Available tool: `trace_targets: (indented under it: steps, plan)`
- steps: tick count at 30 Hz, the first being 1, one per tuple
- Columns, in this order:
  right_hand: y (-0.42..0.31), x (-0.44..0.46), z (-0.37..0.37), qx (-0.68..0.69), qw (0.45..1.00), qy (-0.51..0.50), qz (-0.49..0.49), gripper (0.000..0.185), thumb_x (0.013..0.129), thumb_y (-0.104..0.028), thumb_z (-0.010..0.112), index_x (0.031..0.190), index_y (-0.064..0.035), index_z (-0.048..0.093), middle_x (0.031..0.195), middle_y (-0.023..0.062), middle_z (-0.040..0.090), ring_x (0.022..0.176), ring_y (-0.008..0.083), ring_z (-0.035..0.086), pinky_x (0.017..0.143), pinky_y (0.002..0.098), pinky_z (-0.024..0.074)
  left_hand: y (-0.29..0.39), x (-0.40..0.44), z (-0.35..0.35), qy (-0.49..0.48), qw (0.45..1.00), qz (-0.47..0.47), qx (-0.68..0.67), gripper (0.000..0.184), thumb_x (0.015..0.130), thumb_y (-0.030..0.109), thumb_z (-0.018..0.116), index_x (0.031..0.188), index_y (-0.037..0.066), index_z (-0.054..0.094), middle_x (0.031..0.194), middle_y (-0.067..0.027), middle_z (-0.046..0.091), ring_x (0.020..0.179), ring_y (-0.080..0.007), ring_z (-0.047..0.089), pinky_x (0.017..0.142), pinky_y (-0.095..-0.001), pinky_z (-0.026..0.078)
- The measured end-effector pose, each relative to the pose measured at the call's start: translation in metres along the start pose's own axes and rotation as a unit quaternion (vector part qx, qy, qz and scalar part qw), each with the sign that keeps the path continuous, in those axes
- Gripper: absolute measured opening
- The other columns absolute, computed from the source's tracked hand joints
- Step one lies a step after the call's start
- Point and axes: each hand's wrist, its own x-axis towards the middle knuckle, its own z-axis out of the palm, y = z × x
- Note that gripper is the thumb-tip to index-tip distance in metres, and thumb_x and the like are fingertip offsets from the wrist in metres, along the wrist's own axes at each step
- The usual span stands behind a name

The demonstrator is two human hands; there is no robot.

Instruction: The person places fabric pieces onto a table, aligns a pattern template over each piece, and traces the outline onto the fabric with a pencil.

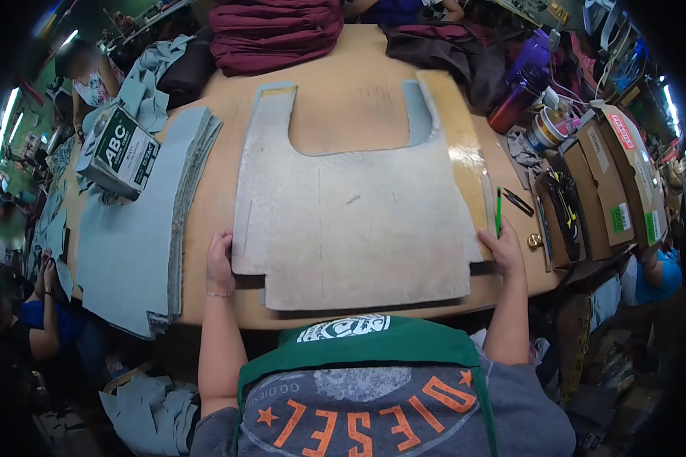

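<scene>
A large off-white U-shaped pattern board [358, 221] lies in front of me, its cut-out facing away. Light blue fabric [417, 114] peeks out from under its arms, and a shiny tan board [465, 145] shows along its right side. My left hand [220, 259] grips the pattern board's lower left edge, its fingers partly hidden. At the lower right edge is my right hand [503, 247], closed, with a green pencil [499, 212] sticking up from it. Its thumb reaches the board's edge. Black thread snips [518, 202] lie just beyond that hand.
Stacked light blue cut panels [126, 251] lie on the left, with an ABC box [120, 152] on top. Maroon fabric [274, 34] is piled at the back. Bottles [517, 95], a tub [547, 129] and cardboard boxes [598, 183] line the right. Other people sit nearby.
</scene>
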Motion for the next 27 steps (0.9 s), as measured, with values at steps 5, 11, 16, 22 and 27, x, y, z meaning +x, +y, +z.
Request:
trace_targets:
  steps: [5, 11, 16, 22, 27]
  plan:
    - [0.008, -0.014, -0.013, -0.174, 0.985, 0.014, 0.009, 0.044, 0.07, -0.007, 0.066, 0.109, 0.0038, 0.048, 0.098, 0.0131, 0.059, 0.087, 0.0187, 0.056, 0.078, 0.0279, 0.0441, -0.004, -0.001, 0.002, 0.014, 0.924, 0.118, 0.364, 0.023, 0.074, 0.012, 0.051, 0.094, 0.0, 0.053, 0.105, -0.0148, 0.053, 0.093, -0.0247, 0.05, 0.081, -0.0339, 0.037]
    - [-0.014, -0.02, 0.002, -0.472, 0.878, 0.085, -0.001, 0.047, 0.067, -0.017, 0.069, 0.105, 0.0037, 0.05, 0.091, 0.0182, 0.052, 0.086, 0.0336, 0.053, 0.076, 0.0354, 0.0434, 0.01, -0.005, 0.027, 0.111, 0.809, 0.152, 0.557, 0.039, 0.07, 0.017, 0.064, 0.099, -0.004, 0.048, 0.099, -0.0241, 0.051, 0.094, -0.038, 0.049, 0.083, -0.039, 0.039]
    - [-0.011, -0.011, 0.037, -0.465, 0.866, 0.141, -0.119, 0.035, 0.071, -0.018, 0.066, 0.097, 0.002, 0.052, 0.083, 0.0165, 0.047, 0.075, 0.0332, 0.049, 0.068, 0.0392, 0.0417, 0.02, -0.006, 0.033, 0.065, 0.849, 0.02, 0.524, 0.034, 0.071, 0.02, 0.062, 0.089, -0.006, 0.051, 0.082, -0.026, 0.056, 0.078, -0.041, 0.054, 0.071, -0.0427, 0.043]
    - [-0.003, -0.013, 0.124, -0.445, 0.855, 0.066, -0.257, 0.025, 0.075, -0.016, 0.061, 0.092, -0.0004, 0.052, 0.082, 0.0167, 0.046, 0.075, 0.0334, 0.047, 0.068, 0.0415, 0.0391, 0.008, 0.007, 0.023, 0.007, 0.876, 0.053, 0.479, 0.025, 0.072, 0.02, 0.054, 0.08, -0.003, 0.056, 0.09, -0.0276, 0.055, 0.085, -0.0389, 0.053, 0.073, -0.0395, 0.043]
    - [0.006, -0.013, 0.134, -0.478, 0.829, 0.089, -0.276, 0.023, 0.076, -0.018, 0.059, 0.09, -0.0014, 0.052, 0.082, 0.0174, 0.047, 0.077, 0.0346, 0.046, 0.068, 0.0428, 0.0377, 0.036, 0.015, 0.03, -0.05, 0.995, 0.074, 0.05, 0.036, 0.074, 0.015, 0.052, 0.105, -0.003, 0.052, 0.1, -0.015, 0.057, 0.091, -0.0201, 0.056, 0.08, -0.0299, 0.042]
